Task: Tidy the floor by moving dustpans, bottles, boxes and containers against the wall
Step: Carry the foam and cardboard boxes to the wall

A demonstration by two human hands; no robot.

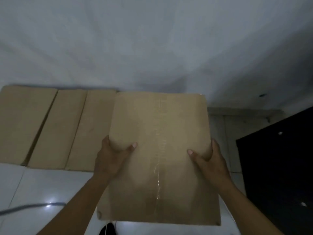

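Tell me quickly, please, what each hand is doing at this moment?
Left hand: closed on the left edge of the cardboard box, thumb on top.
Right hand: closed on the same box's right edge, thumb on top.

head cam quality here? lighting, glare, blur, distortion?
Head view: dim, grainy and soft throughout; glare streak on the tape seam of the held box; bright reflections on the floor tiles; both hands fairly clear; wide-angle bending curves the wall line; dark cabinet loses detail.
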